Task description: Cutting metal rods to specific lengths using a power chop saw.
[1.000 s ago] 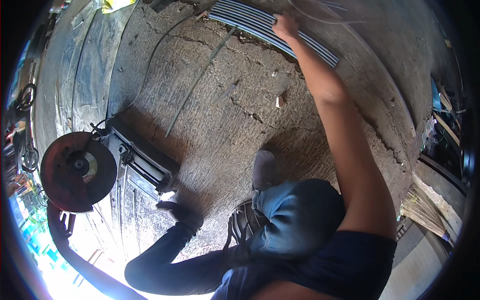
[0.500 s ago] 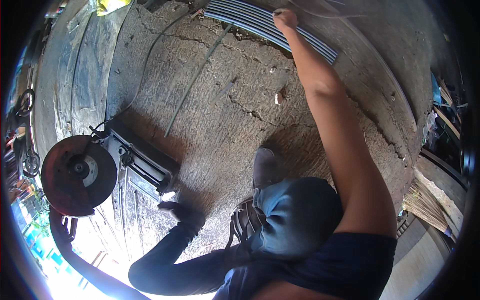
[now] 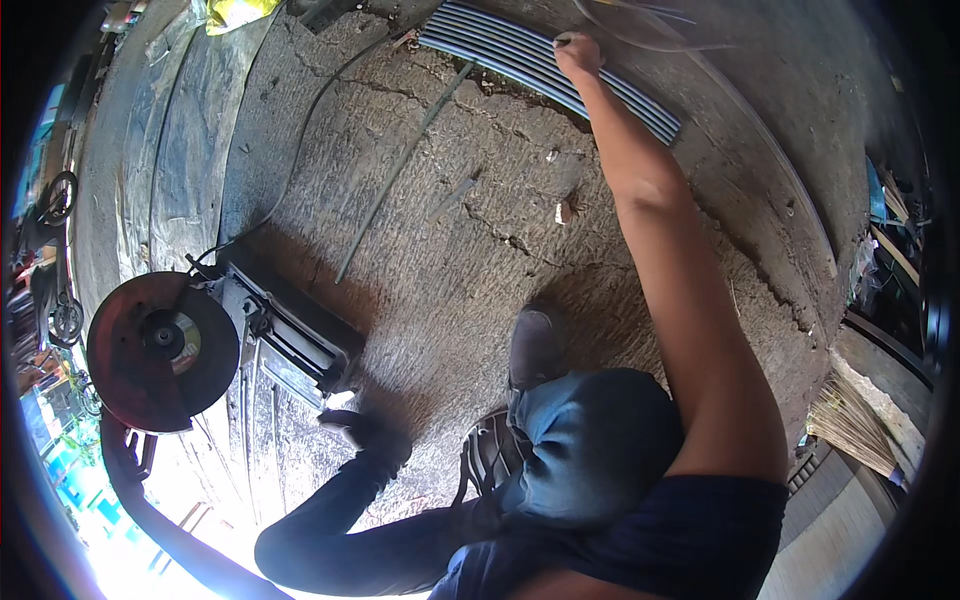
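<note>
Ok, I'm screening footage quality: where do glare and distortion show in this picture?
Head view: glare washes out the area below the cut-off saw; also in the head view, the metal rods look bowed, likely by the fisheye, and the rim goes black.

Right arm [image 3: 655, 195] stretched far forward — right hand [image 3: 580, 57] curled; left arm [image 3: 190, 545] angled outward — left hand [image 3: 121, 462] lower, partly hidden.

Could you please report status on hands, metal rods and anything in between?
Left hand at cut-off saw, grip unclear. Right hand over row of metal rods, grip unclear. Loose rod on floor between saw and row.
</note>
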